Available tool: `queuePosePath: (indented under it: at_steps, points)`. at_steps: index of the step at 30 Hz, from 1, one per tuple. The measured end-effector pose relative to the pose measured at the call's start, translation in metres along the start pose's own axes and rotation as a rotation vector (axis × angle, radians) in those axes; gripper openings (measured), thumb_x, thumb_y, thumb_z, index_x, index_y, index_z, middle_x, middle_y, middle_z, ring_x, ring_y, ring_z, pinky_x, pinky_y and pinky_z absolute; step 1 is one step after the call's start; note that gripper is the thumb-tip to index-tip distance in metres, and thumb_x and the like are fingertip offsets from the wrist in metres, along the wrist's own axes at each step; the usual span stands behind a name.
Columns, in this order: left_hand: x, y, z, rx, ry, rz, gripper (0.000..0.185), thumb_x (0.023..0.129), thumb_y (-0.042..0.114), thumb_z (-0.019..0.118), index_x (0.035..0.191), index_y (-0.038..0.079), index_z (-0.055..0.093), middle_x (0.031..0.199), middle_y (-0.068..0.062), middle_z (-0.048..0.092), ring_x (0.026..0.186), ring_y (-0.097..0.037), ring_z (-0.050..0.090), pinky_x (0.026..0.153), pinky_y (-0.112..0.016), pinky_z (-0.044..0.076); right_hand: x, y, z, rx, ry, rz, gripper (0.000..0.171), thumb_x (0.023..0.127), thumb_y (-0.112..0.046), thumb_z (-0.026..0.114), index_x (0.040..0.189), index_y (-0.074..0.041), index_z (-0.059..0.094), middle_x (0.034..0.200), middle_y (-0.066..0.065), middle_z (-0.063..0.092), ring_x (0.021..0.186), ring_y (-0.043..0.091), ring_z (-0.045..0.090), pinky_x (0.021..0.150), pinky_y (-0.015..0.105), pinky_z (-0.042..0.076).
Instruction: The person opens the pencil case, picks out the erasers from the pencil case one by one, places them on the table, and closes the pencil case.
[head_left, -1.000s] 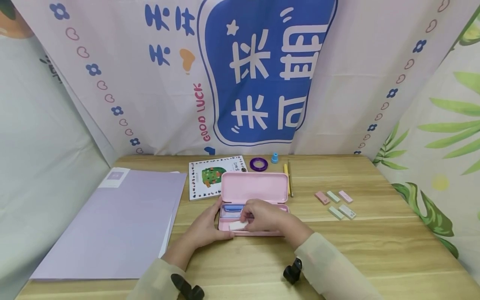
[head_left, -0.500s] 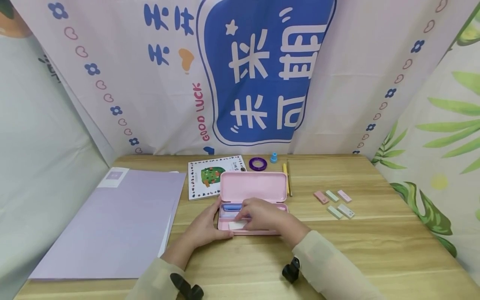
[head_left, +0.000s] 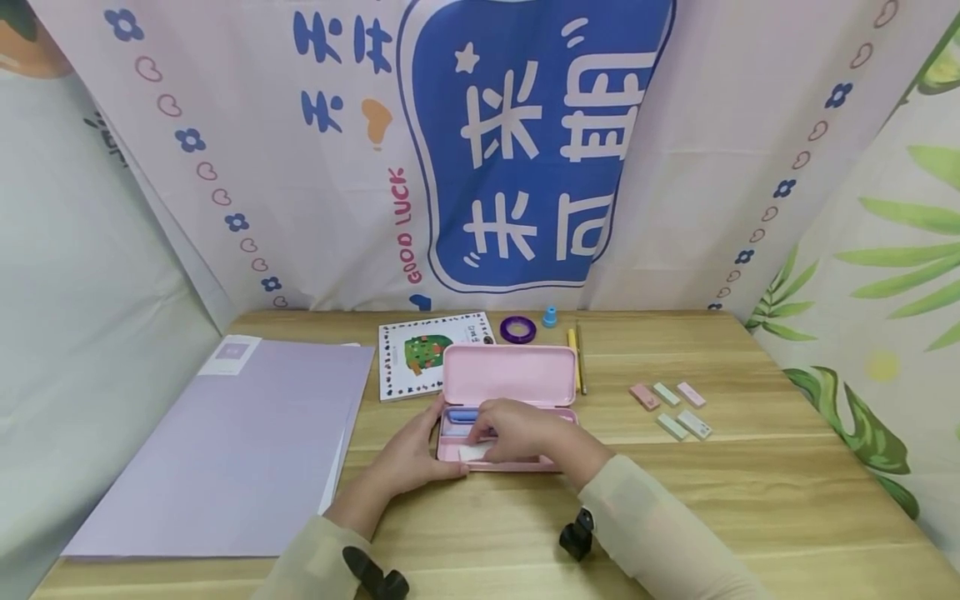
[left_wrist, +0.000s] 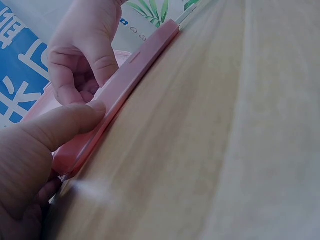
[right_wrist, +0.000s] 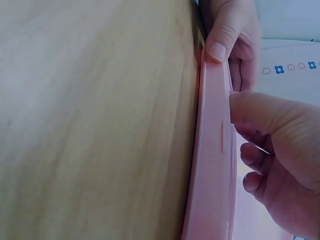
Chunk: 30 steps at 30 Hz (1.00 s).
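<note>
An opened pink pencil case [head_left: 510, 375] stands on the table, its lid tilted back. My left hand [head_left: 408, 454] grips its left end, the thumb on the front wall in the left wrist view. Inside the front compartment lies a white eraser [head_left: 472, 452]. Over its right part is my right hand [head_left: 517, 429], thumb and index finger at the eraser's edges; the fingertips' contact is partly hidden. In the right wrist view that hand's thumb [right_wrist: 255, 109] dips behind the front wall, the other fingers curled. Blue pens [head_left: 462, 415] lie in the rear compartment.
Several small erasers [head_left: 671, 427] lie to the right. Behind the case are a booklet [head_left: 427, 354], a purple tape roll [head_left: 517, 330], a small blue cone-shaped piece [head_left: 550, 317] and a yellow pencil [head_left: 573, 342] beside a darker one. A large lilac folder [head_left: 225, 458] covers the left side.
The white eraser, tilted in the right hand's pinch a second ago, now lies lower in the front compartment. The right hand has shifted slightly left; the left hand keeps its place.
</note>
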<state>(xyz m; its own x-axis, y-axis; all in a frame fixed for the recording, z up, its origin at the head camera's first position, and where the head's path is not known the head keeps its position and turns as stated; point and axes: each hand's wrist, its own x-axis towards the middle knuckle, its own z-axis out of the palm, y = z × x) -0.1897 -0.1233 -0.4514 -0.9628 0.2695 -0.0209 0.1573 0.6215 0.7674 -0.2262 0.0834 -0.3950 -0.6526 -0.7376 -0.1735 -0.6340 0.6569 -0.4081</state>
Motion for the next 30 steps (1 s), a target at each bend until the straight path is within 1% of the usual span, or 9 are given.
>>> queuePosePath:
  at_steps: [2, 5, 9, 13, 20, 22, 24, 27, 30]
  points:
    - [0.0, 0.0, 0.0, 0.002, -0.002, -0.005, 0.121, 0.066, 0.048, 0.088, 0.158, 0.014, 0.017, 0.16, -0.016, 0.03, 0.146, -0.037, 0.032, 0.118, -0.056, 0.029, 0.001, -0.001, 0.0, -0.034, -0.009, -0.012, 0.028, 0.081, -0.013, 0.077, 0.109, -0.015, 0.076, 0.095, -0.007, 0.064, 0.091, 0.005, 0.058, 0.093, 0.022, 0.051]
    - [0.0, 0.001, 0.0, 0.007, -0.003, -0.013, 0.121, 0.066, 0.048, 0.088, 0.158, 0.013, 0.018, 0.16, -0.016, 0.029, 0.146, -0.037, 0.031, 0.118, -0.056, 0.029, 0.003, -0.003, -0.001, -0.086, -0.014, -0.029, 0.03, 0.081, -0.013, 0.077, 0.111, -0.015, 0.076, 0.095, -0.007, 0.065, 0.089, 0.005, 0.058, 0.091, 0.021, 0.051]
    - [0.0, 0.002, 0.0, 0.01, -0.003, -0.015, 0.121, 0.066, 0.049, 0.087, 0.158, 0.013, 0.018, 0.16, -0.015, 0.029, 0.146, -0.037, 0.031, 0.118, -0.056, 0.029, 0.005, -0.005, 0.0, -0.093, -0.011, -0.022, 0.027, 0.08, -0.012, 0.077, 0.107, -0.014, 0.077, 0.093, -0.007, 0.065, 0.088, 0.005, 0.058, 0.09, 0.022, 0.051]
    - [0.0, 0.002, 0.0, 0.006, -0.001, -0.015, 0.121, 0.066, 0.048, 0.088, 0.158, 0.014, 0.018, 0.16, -0.015, 0.029, 0.146, -0.036, 0.031, 0.118, -0.056, 0.029, 0.004, -0.003, 0.002, -0.007, -0.005, 0.018, 0.025, 0.081, -0.012, 0.076, 0.106, -0.014, 0.075, 0.096, -0.009, 0.063, 0.092, 0.005, 0.057, 0.095, 0.024, 0.05]
    - [0.0, 0.002, 0.001, -0.001, 0.004, -0.004, 0.121, 0.065, 0.046, 0.088, 0.158, 0.014, 0.018, 0.16, -0.014, 0.03, 0.146, -0.035, 0.032, 0.118, -0.055, 0.029, -0.005, 0.006, 0.004, 0.235, 0.043, 0.075, 0.024, 0.08, -0.016, 0.076, 0.104, -0.017, 0.07, 0.098, -0.009, 0.064, 0.093, 0.008, 0.057, 0.093, 0.028, 0.051]
    - [0.0, 0.002, 0.001, 0.003, 0.004, -0.006, 0.121, 0.065, 0.047, 0.088, 0.158, 0.014, 0.018, 0.16, -0.015, 0.03, 0.146, -0.036, 0.032, 0.118, -0.056, 0.029, -0.012, 0.008, 0.002, 0.278, 0.091, 0.08, 0.027, 0.08, -0.016, 0.076, 0.106, -0.017, 0.069, 0.101, -0.008, 0.066, 0.096, 0.01, 0.057, 0.094, 0.031, 0.051]
    - [0.0, 0.003, 0.001, 0.007, 0.001, -0.015, 0.122, 0.065, 0.048, 0.088, 0.158, 0.014, 0.017, 0.16, -0.015, 0.03, 0.146, -0.037, 0.031, 0.118, -0.057, 0.029, -0.021, 0.011, -0.001, 0.319, 0.167, 0.088, 0.029, 0.081, -0.016, 0.074, 0.109, -0.015, 0.069, 0.105, -0.006, 0.066, 0.099, 0.011, 0.057, 0.095, 0.034, 0.05]
    - [0.0, 0.004, 0.001, 0.019, -0.002, -0.035, 0.124, 0.064, 0.051, 0.088, 0.158, 0.014, 0.016, 0.16, -0.016, 0.029, 0.146, -0.039, 0.031, 0.117, -0.058, 0.029, -0.041, 0.021, -0.008, 0.379, 0.307, 0.089, 0.032, 0.082, -0.014, 0.073, 0.113, -0.012, 0.068, 0.108, -0.001, 0.066, 0.1, 0.014, 0.058, 0.09, 0.035, 0.052]
    - [0.0, 0.004, 0.001, 0.024, -0.009, -0.051, 0.126, 0.063, 0.052, 0.088, 0.158, 0.014, 0.015, 0.161, -0.016, 0.027, 0.147, -0.038, 0.028, 0.119, -0.056, 0.027, -0.067, 0.039, -0.015, 0.423, 0.433, 0.105, 0.033, 0.083, -0.013, 0.072, 0.116, -0.009, 0.067, 0.107, 0.004, 0.066, 0.095, 0.017, 0.057, 0.082, 0.03, 0.051]
